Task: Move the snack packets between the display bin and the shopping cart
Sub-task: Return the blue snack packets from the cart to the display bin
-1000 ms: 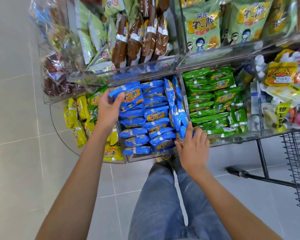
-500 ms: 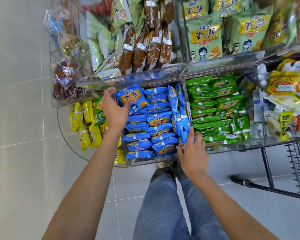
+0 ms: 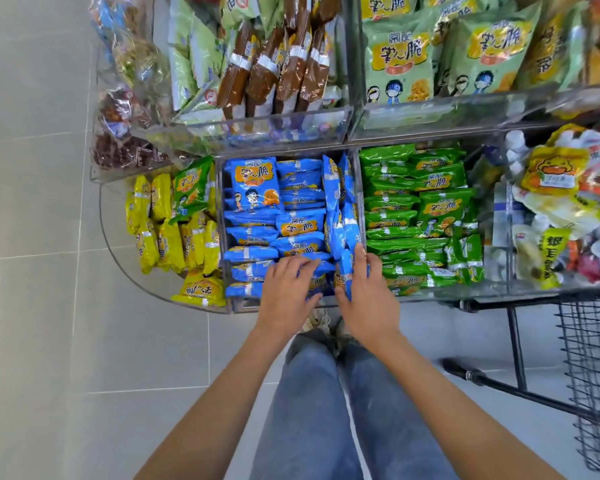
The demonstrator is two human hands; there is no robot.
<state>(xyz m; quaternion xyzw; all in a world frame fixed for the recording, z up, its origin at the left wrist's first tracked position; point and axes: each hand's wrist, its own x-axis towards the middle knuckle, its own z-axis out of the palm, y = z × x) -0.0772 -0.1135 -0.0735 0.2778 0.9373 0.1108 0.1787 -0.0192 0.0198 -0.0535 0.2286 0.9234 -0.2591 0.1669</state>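
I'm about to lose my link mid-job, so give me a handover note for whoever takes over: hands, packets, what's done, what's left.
Left hand: open, fingers lying flat on the blue packets at the front of the display bin.
Right hand: grips an upright blue packet by the bin's right wall, thumb on one side, fingers on the other.
Shopping cart: to the right; only a corner of its wire basket shows, with no packet visible there.
Done: one packet gripped, not yet out of the bin.
Left: probably lift it out, carry it right to the cart, then repeat.
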